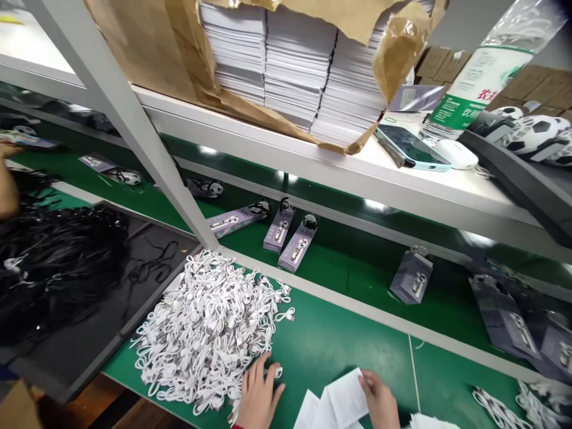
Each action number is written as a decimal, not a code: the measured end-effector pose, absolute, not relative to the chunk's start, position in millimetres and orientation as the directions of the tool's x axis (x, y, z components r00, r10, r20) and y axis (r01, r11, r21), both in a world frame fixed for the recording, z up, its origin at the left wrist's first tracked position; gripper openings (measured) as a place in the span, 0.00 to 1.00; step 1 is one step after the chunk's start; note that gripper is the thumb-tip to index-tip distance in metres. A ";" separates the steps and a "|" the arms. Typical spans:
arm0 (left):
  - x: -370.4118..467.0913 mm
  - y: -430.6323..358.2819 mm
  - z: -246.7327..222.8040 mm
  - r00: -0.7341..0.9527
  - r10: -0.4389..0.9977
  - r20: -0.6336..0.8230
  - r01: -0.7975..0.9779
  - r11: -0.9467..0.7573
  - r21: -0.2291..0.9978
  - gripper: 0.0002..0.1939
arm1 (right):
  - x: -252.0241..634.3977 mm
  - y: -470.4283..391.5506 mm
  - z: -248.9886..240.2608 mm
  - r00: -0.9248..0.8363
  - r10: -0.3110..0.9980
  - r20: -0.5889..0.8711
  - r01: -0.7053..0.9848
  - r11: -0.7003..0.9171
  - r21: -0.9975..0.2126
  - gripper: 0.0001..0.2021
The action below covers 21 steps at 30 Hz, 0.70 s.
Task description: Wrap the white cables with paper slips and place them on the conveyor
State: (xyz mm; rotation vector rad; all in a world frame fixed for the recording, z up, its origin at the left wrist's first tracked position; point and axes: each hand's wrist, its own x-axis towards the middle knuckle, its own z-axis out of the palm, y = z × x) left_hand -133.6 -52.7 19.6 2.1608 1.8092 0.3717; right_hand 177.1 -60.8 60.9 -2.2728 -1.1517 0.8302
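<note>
Where the view meets its lower edge: the left hand (258, 393) lies flat with fingers spread on the near rim of the cable heap (208, 330), fingertips touching one small white coil; it clamps nothing that I can see
Right hand: the right hand (379, 398) rests just right of the left, apart from it, fingers pressing the corner of a white paper slip (347, 396); whether it pinches the slip or only holds it down I cannot tell
Slips: several lie overlapped on the mat between the two hands; a further white stack peeks in at the bottom edge to the right
Mat: the green bench (339, 339) runs across the near ground; more white cables (513, 408) lie at its right corner
Black tray: the tray (89, 333) sits left of the heap, with a mass of black cords (58, 262) on it
Belt: beyond a pale rail, the green belt (357, 268) carries grey-purple boxes (295, 245), some with small football-patterned items beside them
Post: a pale metal upright (134, 131) slants down to the rail
Shelf: the white shelf (268, 134) above holds a torn brown wrapper around stacked white sheets (295, 65); right of it lie a phone (413, 149), a white case and a bottle (482, 71)
Far left: another person's arm (8, 185) reaches over the belt
Far right: brown cartons stand behind the shelf
</note>
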 end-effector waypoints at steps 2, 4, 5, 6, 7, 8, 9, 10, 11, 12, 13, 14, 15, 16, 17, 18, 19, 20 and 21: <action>-134.7 -53.0 23.4 0.190 0.982 0.024 0.917 -0.186 0.354 0.16 | 179.0 -61.6 61.2 0.427 0.829 -0.361 0.511 -0.550 -0.660 0.20; -135.8 -50.6 29.1 0.186 0.983 0.007 0.918 -0.176 0.356 0.18 | 173.4 -63.2 62.3 0.377 0.842 -0.387 0.488 -0.535 -0.690 0.21; -135.9 -48.2 33.0 0.182 0.983 -0.012 0.914 -0.165 0.372 0.17 | 168.8 -63.7 63.8 0.357 0.847 -0.393 0.473 -0.527 -0.706 0.22; -135.3 -45.3 37.8 0.181 0.983 -0.037 0.906 -0.152 0.396 0.17 | 163.6 -63.7 66.3 0.339 0.851 -0.401 0.445 -0.521 -0.729 0.22; -133.9 -42.0 43.1 0.181 0.981 -0.065 0.891 -0.136 0.432 0.16 | 158.1 -63.1 69.8 0.325 0.852 -0.411 0.398 -0.518 -0.758 0.23; -131.5 -38.5 48.7 0.186 0.978 -0.094 0.866 -0.118 0.485 0.15 | 152.6 -62.0 74.0 0.308 0.852 -0.424 0.332 -0.514 -0.791 0.22; -128.0 -35.0 54.2 0.195 0.973 -0.123 0.822 -0.094 0.561 0.14 | 147.1 -60.5 78.7 0.287 0.851 -0.441 0.248 -0.510 -0.823 0.22; -123.4 -31.7 59.2 0.208 0.966 -0.152 0.754 -0.060 0.655 0.14 | 141.6 -58.8 83.7 0.259 0.847 -0.464 0.157 -0.511 -0.845 0.22; -117.5 -28.7 63.5 0.220 0.958 -0.186 0.657 -0.005 0.754 0.13 | 136.2 -56.9 88.7 0.226 0.842 -0.490 0.074 -0.516 -0.853 0.22; -110.7 -26.2 67.0 0.231 0.943 -0.241 0.530 0.086 0.843 0.14 | 130.9 -55.2 93.3 0.193 0.836 -0.514 0.017 -0.527 -0.850 0.22; -103.0 -24.1 69.8 0.248 0.918 -0.310 0.388 0.199 0.900 0.16 | 125.9 -53.6 97.3 0.163 0.828 -0.536 -0.016 -0.541 -0.841 0.22; -95.0 -22.5 72.0 0.273 0.885 -0.377 0.254 0.312 0.916 0.19 | 121.3 -52.2 100.6 0.138 0.820 -0.555 -0.027 -0.557 -0.830 0.22; -87.2 -21.3 74.1 0.301 0.851 -0.430 0.148 0.404 0.903 0.23 | 117.5 -51.1 103.3 0.121 0.815 -0.566 -0.010 -0.569 -0.822 0.22; -80.1 -20.5 76.3 0.330 0.823 -0.462 0.082 0.463 0.883 0.27 | 114.4 -50.1 105.4 0.110 0.819 -0.563 0.033 -0.569 -0.821 0.22; -74.1 -20.1 78.9 0.370 0.794 -0.482 0.026 0.510 0.860 0.31 | 112.4 -49.3 107.2 0.104 0.832 -0.544 0.099 -0.553 -0.827 0.21; -69.7 -20.1 81.8 0.433 0.751 -0.499 -0.037 0.568 0.822 0.34 | 111.1 -48.6 108.6 0.096 0.853 -0.514 0.181 -0.522 -0.833 0.20; -67.0 -20.6 85.0 0.518 0.686 -0.511 -0.104 0.644 0.758 0.38 | 110.7 -48.3 109.6 0.083 0.876 -0.475 0.271 -0.479 -0.835 0.19; -65.8 -21.5 88.0 0.622 0.596 -0.508 -0.168 0.736 0.656 0.42 | 110.6 -48.5 110.0 0.067 0.896 -0.438 0.352 -0.432 -0.830 0.18; -65.8 -22.8 90.4 0.712 0.507 -0.486 -0.205 0.812 0.547 0.44 | 110.8 -49.3 109.4 0.047 0.910 -0.411 0.414 -0.392 -0.822 0.17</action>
